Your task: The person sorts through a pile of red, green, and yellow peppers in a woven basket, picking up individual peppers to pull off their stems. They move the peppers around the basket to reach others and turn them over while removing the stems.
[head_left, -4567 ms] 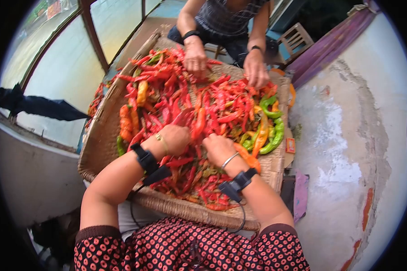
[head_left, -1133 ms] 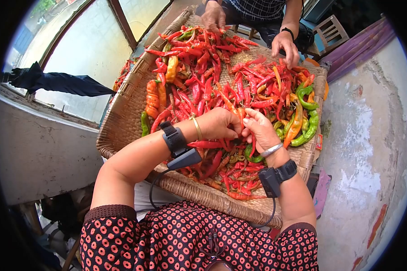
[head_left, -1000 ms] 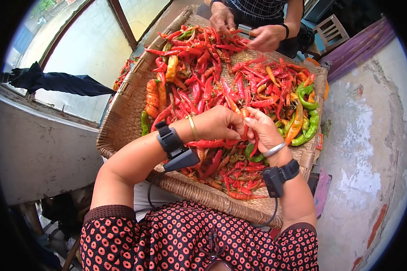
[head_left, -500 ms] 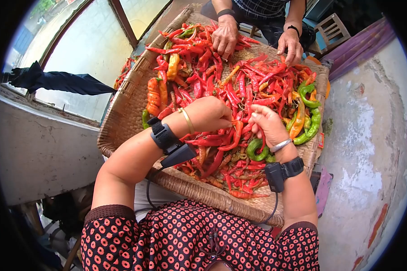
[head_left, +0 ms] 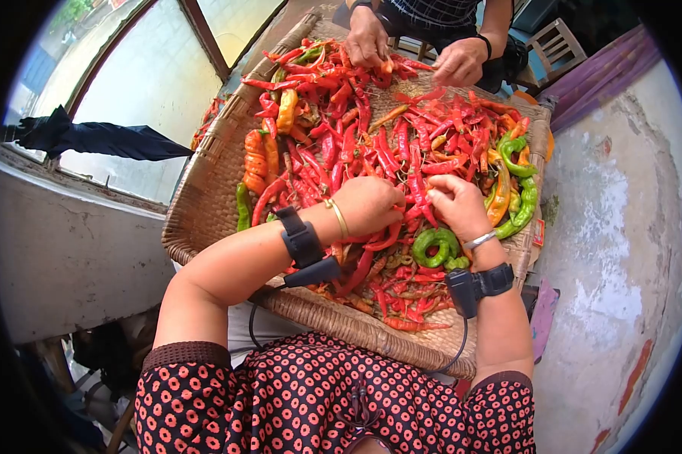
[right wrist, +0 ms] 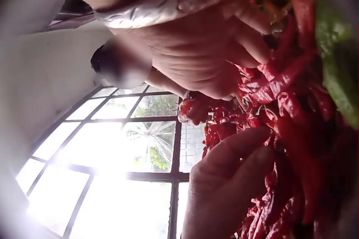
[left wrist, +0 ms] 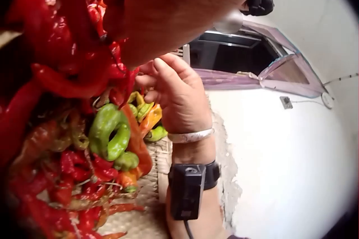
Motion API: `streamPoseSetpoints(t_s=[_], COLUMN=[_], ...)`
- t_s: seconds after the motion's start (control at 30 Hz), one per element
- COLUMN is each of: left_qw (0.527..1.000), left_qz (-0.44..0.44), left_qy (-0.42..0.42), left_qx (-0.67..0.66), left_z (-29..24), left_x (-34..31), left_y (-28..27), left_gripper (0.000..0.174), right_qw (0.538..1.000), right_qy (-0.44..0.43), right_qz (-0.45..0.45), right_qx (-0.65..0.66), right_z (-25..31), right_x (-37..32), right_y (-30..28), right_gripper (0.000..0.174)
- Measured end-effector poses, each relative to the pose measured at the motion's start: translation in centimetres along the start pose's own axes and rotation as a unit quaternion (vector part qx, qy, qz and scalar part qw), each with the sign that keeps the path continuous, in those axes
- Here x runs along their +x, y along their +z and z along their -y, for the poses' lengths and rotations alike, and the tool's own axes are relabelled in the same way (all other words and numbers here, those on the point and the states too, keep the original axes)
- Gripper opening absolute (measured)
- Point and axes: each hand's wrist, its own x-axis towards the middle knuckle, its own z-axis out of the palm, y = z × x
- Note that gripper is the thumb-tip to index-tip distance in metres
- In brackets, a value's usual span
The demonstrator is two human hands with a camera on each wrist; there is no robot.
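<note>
Both hands are over a heap of red peppers (head_left: 314, 170) in a woven tray (head_left: 205, 189). The left hand (head_left: 367, 206), with a gold-coloured bangle, has its fingers curled and pinches a red pepper; its fingertips are partly hidden. In the right wrist view the left hand (right wrist: 224, 186) shows thumb and forefinger together at the red peppers. Just to its right, the right hand (head_left: 462, 208) pinches at a red pepper between thumb and bent fingers, as the left wrist view of the right hand (left wrist: 179, 90) also shows. A curled green pepper (head_left: 424, 256) lies below it.
Another person's hands (head_left: 460, 62) work at the tray's far side. Green and orange peppers (head_left: 524, 212) lie along the right edge. A folded dark umbrella (head_left: 121, 140) is at the left by the window, a wooden chair (head_left: 557, 49) behind, and a wall (head_left: 606, 250) on the right.
The curled green pepper has come into fuller view since the right hand shifted right. Both hands have lowered slightly onto the heap, and the other person's hands have moved nearer the far edge.
</note>
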Motion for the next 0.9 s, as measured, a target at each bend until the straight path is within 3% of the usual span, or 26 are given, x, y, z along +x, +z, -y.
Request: streamPoseSetpoints(t_s=[0.03,0.07,0.13,0.3,0.4,0.47,0.63,0.73,0.9], left_qw=[0.999,0.999,0.993,0.982,0.981,0.972,0.979,0.979,0.986], left_qz=[0.008,0.010,0.051,0.110,0.092,0.005,0.030,0.036,0.039], left_qy=[0.016,0.017,-0.021,-0.067,-0.043,0.013,-0.033,-0.042,-0.034], left_qx=[0.034,0.034,0.100,0.142,0.164,0.235,0.201,0.197,0.161], left_z=[-0.4,-0.8,-1.9,-3.0,-2.6,-1.6,-2.3,-2.3,-1.7], left_x=[0.0,0.0,0.0,0.0,-0.1,-0.2,-0.1,-0.1,-0.1], left_y=[0.1,0.3,0.2,-0.8,0.2,1.9,0.2,0.2,1.0], left_gripper=[0.021,0.021,0.026,0.037,0.039,0.040,0.037,0.033,0.027], right_qw=[0.993,0.993,0.943,0.938,0.928,0.926,0.909,0.887,0.921], right_qy=[-0.019,-0.018,-0.088,-0.058,-0.098,-0.091,-0.093,-0.078,-0.079], right_qz=[-0.002,-0.002,-0.027,-0.012,0.007,0.003,0.000,0.001,-0.007], right_qx=[-0.116,-0.115,-0.320,-0.342,-0.360,-0.365,-0.407,-0.455,-0.382], right_z=[0.5,0.9,1.4,1.7,1.6,1.2,1.3,1.4,1.3], right_x=[-0.3,-0.6,-1.1,-1.2,-1.3,-1.3,-1.6,-1.9,-1.5], right_y=[-0.1,0.2,0.6,1.2,1.1,0.7,-1.0,-2.0,-1.7], right_gripper=[0.042,0.042,0.042,0.036,0.028,0.022,0.011,0.011,0.018])
